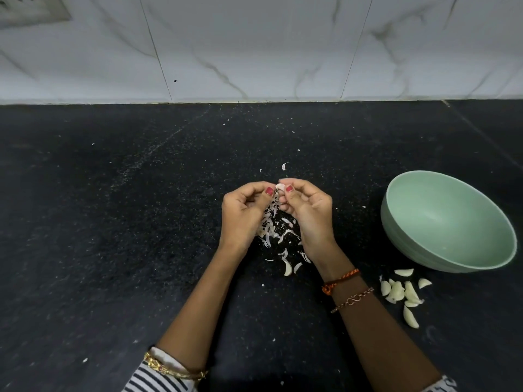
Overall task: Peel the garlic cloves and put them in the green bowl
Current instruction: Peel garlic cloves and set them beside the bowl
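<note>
Both hands raised over the black counter (113, 250), left of the green bowl (481, 258). Left hand (243, 213) and right hand (308, 213) with fingers (285, 189) curled narrow, pinching one garlic clove (280, 187) between them. Loose skins (276, 230) heaped beneath. More cloves (402, 292) waiting just below the bowl, which looks bare inside. Likely risk: slick clove popping from so small a pinch, landing among skins.
</note>
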Tool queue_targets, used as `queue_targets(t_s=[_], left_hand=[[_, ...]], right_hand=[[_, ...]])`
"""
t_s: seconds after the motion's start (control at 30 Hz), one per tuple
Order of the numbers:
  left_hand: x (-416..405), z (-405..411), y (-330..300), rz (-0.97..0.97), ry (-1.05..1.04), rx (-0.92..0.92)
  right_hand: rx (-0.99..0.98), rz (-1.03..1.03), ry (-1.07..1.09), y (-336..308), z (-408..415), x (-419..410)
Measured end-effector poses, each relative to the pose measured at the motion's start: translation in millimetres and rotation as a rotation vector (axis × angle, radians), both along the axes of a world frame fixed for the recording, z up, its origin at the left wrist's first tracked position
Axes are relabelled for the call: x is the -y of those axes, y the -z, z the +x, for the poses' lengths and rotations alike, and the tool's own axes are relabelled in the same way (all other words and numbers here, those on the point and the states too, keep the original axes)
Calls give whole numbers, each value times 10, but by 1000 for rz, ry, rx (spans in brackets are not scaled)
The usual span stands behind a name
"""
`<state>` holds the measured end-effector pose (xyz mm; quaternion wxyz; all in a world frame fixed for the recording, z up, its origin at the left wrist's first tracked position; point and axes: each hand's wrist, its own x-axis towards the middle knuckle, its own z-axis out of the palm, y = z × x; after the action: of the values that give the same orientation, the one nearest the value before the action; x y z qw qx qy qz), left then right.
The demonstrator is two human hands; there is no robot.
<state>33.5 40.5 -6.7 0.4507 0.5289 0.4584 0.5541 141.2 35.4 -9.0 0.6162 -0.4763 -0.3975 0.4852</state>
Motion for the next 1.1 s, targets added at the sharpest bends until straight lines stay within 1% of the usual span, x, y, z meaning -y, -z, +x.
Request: queue_targets(t_s=[0.1, 0.3, 0.47, 0.67, 0.73, 0.93, 1.1], left_hand=[[3, 7, -8, -29, -6, 6], [3, 9, 2, -46, -23, 3], [23, 18, -25, -34, 23, 60], [6, 4, 13, -49, 11, 68], [3, 1, 16, -38, 24, 66], [-42, 3, 26, 5, 20, 6], [-87, 7, -3, -48, 65, 102]], right_hand=[[153, 48, 28, 9, -20, 5], [361, 180, 104, 38, -2, -1], [384, 212, 152, 70, 6, -11], [484, 242, 161, 142, 10, -26], [486, 251, 167, 152, 5, -29], [359, 250, 108, 166, 27, -48], [291, 288, 15, 156, 59, -96]])
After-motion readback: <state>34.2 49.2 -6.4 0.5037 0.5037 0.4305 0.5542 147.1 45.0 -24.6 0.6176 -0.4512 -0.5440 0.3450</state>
